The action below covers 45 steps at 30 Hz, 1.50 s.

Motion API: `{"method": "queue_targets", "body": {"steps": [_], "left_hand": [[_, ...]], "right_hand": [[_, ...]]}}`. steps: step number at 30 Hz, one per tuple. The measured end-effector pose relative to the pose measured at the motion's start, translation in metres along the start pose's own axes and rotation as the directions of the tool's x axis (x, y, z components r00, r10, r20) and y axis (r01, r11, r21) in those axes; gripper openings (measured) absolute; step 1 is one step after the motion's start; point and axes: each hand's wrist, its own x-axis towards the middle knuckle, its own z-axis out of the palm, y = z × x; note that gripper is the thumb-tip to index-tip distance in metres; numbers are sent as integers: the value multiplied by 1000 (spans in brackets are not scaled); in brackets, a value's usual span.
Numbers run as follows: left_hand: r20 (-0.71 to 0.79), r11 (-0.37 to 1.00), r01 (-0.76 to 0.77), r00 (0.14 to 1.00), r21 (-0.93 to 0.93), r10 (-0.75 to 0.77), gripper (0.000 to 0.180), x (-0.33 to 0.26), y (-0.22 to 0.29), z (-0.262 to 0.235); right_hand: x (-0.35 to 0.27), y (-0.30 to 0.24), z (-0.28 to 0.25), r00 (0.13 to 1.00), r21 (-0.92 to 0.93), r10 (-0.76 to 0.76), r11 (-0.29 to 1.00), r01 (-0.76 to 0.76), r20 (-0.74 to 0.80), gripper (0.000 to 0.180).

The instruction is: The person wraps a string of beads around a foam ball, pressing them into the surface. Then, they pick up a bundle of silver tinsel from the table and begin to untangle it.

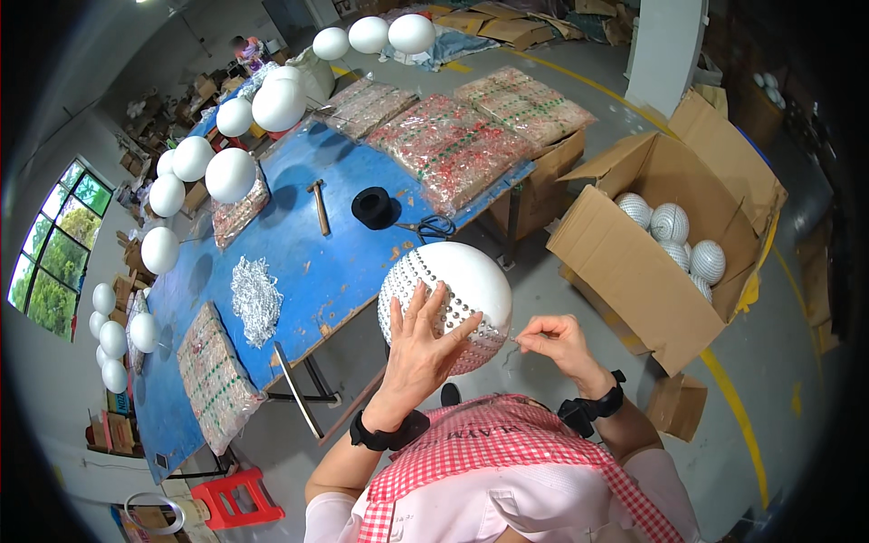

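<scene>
left hand (424, 348): fingers spread wide, palm cupping the studded white ball (448, 303) | right hand (559, 342): fingertips pinched narrow on a thin pin (518, 339), just beside the ball

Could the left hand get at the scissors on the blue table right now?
Probably not as things stand. The left hand is spread on the studded white ball, supporting it, and the ball sits between it and the scissors near the table edge. The right hand pinches something thin, so the ball would lose its support.
</scene>
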Motion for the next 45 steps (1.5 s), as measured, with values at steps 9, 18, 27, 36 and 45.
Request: {"method": "queue_targets", "body": {"steps": [9,18,27,36,45], "left_hand": [[3,1000,9,1000,8,-9,50,1,3,0],[-152,948,94,978,-304,-146,58,-4,-14,-2],[-64,986,46,996,-161,-57,59,4,-5,-10],[16,992,50,999,-112,-49,58,2,0,-9],[20,986,57,998,-155,-55,52,3,-5,-17]], "right_hand": [[6,11,4,994,-95,87,991,-93,-58,11],[4,26,-4,996,-290,85,954,-78,10,15],[-5,14,3,993,-430,121,896,-111,-6,15],[-16,-23,7,995,100,97,990,-100,28,18],[-14,-20,6,990,-7,138,990,-138,4,12]]}}
